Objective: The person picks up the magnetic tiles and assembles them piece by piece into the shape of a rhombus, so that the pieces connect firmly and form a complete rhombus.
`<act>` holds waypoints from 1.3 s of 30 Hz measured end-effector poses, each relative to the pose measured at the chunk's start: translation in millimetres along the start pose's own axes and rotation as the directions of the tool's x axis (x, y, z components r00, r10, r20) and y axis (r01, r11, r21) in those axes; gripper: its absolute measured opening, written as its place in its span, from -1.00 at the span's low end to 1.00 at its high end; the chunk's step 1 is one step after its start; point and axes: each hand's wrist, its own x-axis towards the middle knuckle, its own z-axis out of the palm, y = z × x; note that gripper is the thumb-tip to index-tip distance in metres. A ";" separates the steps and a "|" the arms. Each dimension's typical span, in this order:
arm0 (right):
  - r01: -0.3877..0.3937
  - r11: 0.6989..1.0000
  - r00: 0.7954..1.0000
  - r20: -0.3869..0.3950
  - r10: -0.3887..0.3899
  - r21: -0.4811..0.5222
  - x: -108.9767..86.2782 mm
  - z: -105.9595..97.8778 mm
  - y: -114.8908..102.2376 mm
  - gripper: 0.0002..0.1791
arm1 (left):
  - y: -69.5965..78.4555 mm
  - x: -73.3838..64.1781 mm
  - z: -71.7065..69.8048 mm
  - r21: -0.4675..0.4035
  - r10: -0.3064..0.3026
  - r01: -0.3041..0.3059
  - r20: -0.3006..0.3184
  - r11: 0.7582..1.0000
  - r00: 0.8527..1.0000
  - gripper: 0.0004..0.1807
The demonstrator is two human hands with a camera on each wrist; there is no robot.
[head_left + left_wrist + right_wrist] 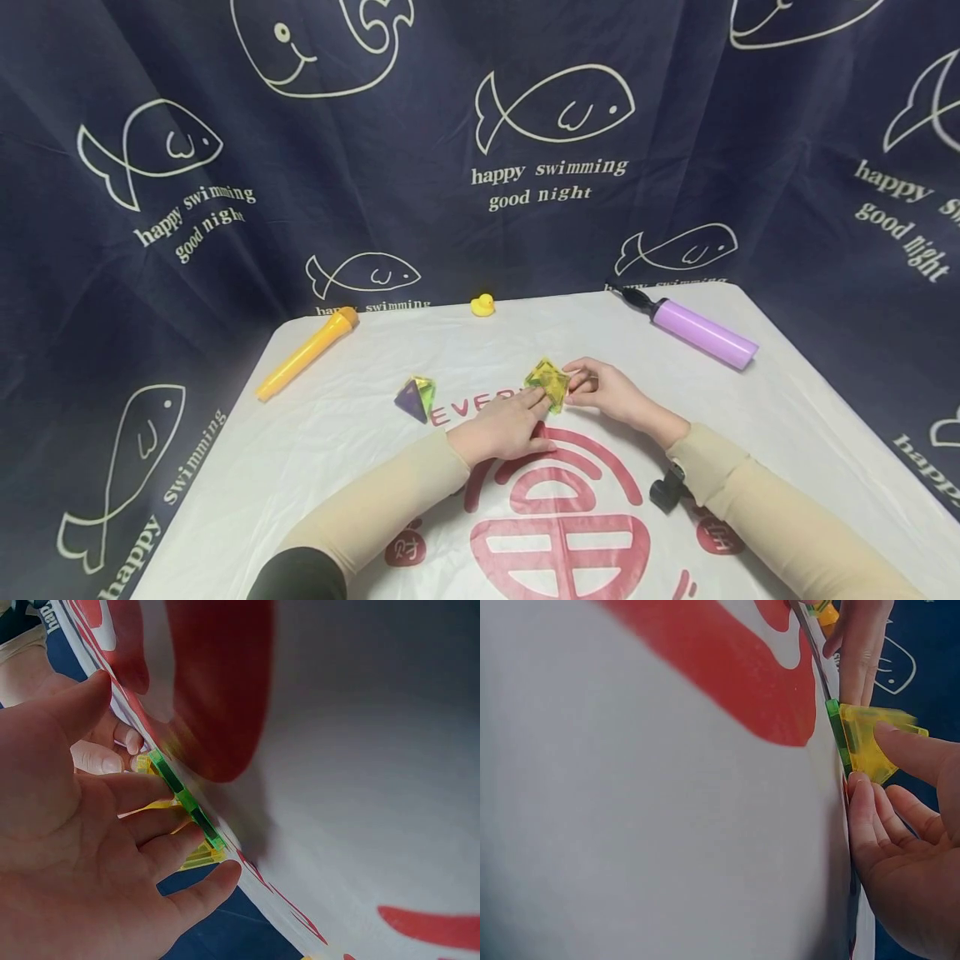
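Near the middle of the table, a translucent yellow magnetic-tile piece (551, 382) stands over a green tile (839, 736) that lies flat at its base. My left hand (504, 427) reaches in from the left, its fairly straight fingertips touching the piece's near left side. From the right, my right hand (611, 392) pinches the yellow piece at its right edge; in the right wrist view the thumb (904, 746) lies against its wall and the fingertips sit low by the green tile. A small purple, green and yellow tile pyramid (416, 398) stands left of my left hand.
An orange toy microphone (307, 354) lies at the back left. At the far edge sits a yellow rubber duck (483, 305), and a purple hand pump (705, 333) with a black end lies at the back right. A dark printed curtain (420, 183) hangs behind the white tablecloth (360, 500).
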 end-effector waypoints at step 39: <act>-0.018 1.000 1.000 0.021 0.017 0.013 -0.6 -1.2 1.5 -0.48 | -3.7 2.8 2.4 -0.056 0.011 -0.010 0.003 0.998 1.000 -0.10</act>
